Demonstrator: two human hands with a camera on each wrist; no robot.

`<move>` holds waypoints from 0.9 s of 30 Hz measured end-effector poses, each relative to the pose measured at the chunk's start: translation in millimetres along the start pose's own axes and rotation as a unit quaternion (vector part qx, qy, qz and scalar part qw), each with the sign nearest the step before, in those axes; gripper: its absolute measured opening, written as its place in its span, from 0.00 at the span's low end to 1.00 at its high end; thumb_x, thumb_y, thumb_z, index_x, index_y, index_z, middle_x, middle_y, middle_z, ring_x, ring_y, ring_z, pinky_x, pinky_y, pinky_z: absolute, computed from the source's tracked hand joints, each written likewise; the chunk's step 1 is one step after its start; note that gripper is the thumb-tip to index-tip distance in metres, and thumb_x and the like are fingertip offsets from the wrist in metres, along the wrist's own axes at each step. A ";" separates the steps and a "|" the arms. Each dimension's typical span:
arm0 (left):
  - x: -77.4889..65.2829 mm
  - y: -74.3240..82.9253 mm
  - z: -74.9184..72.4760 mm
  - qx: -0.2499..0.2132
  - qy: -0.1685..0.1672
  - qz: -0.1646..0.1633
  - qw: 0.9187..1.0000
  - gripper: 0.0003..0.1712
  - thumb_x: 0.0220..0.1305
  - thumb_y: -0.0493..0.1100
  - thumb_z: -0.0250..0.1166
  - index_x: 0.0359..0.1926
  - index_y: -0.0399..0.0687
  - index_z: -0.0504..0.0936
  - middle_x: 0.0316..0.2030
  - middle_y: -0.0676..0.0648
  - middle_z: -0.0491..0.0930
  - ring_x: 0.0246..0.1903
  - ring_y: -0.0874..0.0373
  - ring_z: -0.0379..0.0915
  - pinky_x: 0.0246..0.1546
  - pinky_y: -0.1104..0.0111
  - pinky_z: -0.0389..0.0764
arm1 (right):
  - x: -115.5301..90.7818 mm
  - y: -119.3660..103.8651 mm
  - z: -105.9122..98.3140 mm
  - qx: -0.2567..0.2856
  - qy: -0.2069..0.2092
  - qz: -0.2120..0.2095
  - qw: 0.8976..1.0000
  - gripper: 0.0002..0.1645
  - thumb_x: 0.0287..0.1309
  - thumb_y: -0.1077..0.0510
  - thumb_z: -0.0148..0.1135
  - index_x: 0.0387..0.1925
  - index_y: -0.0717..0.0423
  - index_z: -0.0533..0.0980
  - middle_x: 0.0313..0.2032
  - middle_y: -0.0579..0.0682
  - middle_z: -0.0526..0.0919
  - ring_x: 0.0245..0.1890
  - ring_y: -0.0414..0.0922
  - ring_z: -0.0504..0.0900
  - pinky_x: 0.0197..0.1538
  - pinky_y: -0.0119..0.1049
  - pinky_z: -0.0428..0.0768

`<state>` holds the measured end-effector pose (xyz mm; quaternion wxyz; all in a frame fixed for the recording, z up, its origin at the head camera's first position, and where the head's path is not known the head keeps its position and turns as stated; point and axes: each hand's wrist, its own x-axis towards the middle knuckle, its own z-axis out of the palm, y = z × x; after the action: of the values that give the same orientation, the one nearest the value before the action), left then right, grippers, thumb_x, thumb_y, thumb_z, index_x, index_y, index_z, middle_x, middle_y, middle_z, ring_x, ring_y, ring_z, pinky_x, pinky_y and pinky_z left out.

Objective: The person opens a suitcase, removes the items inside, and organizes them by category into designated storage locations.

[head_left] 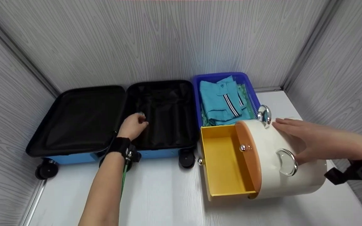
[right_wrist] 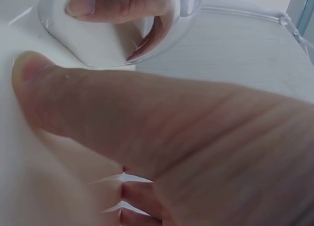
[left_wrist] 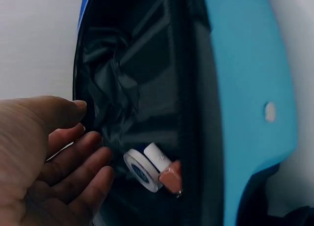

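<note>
My left hand (head_left: pixel 134 125) hangs inside the right half of a blue suitcase (head_left: pixel 162 153) with black lining, fingers loosely bent and holding nothing. Close to its fingertips in the left wrist view lie a flat white round item with a dark label (left_wrist: pixel 142 170) and a small bottle with white cap and pinkish body (left_wrist: pixel 170 177). On the right, my right hand (head_left: pixel 313 139) rests with spread fingers on a rounded cream-white storage box (head_left: pixel 272 179). Its yellow drawer (head_left: pixel 225 163) is pulled out. In the right wrist view, the thumb (right_wrist: pixel 73 93) touches the white surface below a shiny handle.
Behind the box stands a blue basket (head_left: pixel 196 94) holding folded turquoise clothing (head_left: pixel 218 100). The suitcase's other half (head_left: pixel 80 121) lies open at left. Two silver handles (head_left: pixel 289 161) stick out from the box. Grey patterned walls (head_left: pixel 156 37) enclose the white table (head_left: pixel 162 194).
</note>
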<state>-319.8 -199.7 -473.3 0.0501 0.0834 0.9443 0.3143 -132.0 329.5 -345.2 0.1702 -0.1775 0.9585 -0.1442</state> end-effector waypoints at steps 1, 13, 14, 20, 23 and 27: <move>1.8 -0.9 -0.9 0.001 -0.004 -0.006 1.000 0.24 0.77 0.44 0.58 0.67 0.36 0.74 0.55 0.36 0.79 0.52 0.43 0.77 0.54 0.51 0.77 | -0.6 0.0 -0.2 0.001 0.000 0.002 1.000 0.70 0.36 0.47 0.83 0.80 0.52 0.55 0.78 0.60 0.55 0.77 0.63 0.51 0.70 0.69 0.55; 17.3 -13.8 6.6 0.059 -0.162 -0.063 0.983 0.31 0.81 0.43 0.34 0.76 0.28 0.57 0.73 0.27 0.58 0.70 0.35 0.59 0.69 0.48 0.62 | -1.9 -0.7 0.8 0.012 0.002 -0.002 1.000 0.69 0.38 0.52 0.81 0.81 0.51 0.55 0.79 0.58 0.54 0.77 0.62 0.50 0.71 0.68 0.54; 18.2 -14.8 7.6 0.054 -0.171 -0.073 0.981 0.32 0.81 0.43 0.34 0.77 0.28 0.54 0.74 0.27 0.55 0.72 0.34 0.56 0.71 0.47 0.59 | -1.9 -0.8 1.0 0.011 0.003 -0.002 1.000 0.69 0.38 0.53 0.81 0.81 0.51 0.54 0.79 0.58 0.54 0.78 0.61 0.50 0.71 0.68 0.55; 19.8 -20.6 11.6 0.046 -0.203 -0.127 0.970 0.35 0.78 0.42 0.36 0.80 0.34 0.42 0.78 0.29 0.46 0.74 0.36 0.49 0.73 0.47 0.55 | -2.9 -1.1 1.8 0.010 -0.002 0.005 1.000 0.67 0.40 0.56 0.77 0.81 0.51 0.53 0.79 0.56 0.52 0.78 0.60 0.50 0.71 0.66 0.57; 16.9 -20.7 10.9 0.057 -0.215 -0.131 0.966 0.37 0.76 0.40 0.37 0.81 0.35 0.40 0.77 0.28 0.48 0.70 0.36 0.55 0.69 0.49 0.61 | -3.4 -0.5 1.9 0.013 -0.003 0.007 1.000 0.67 0.40 0.57 0.77 0.81 0.51 0.53 0.79 0.57 0.52 0.77 0.61 0.50 0.71 0.67 0.57; 11.7 -16.3 7.9 0.049 -0.213 -0.130 0.967 0.37 0.76 0.38 0.40 0.81 0.35 0.42 0.72 0.28 0.57 0.59 0.38 0.65 0.57 0.51 0.71 | -3.9 0.4 0.7 0.010 -0.003 0.009 1.000 0.67 0.39 0.57 0.77 0.81 0.52 0.53 0.79 0.57 0.52 0.78 0.61 0.49 0.71 0.67 0.55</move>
<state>-332.2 -205.7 -489.9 0.2868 0.0274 0.9288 0.2330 -128.5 331.2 -344.9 0.1765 -0.1676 0.9580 -0.1519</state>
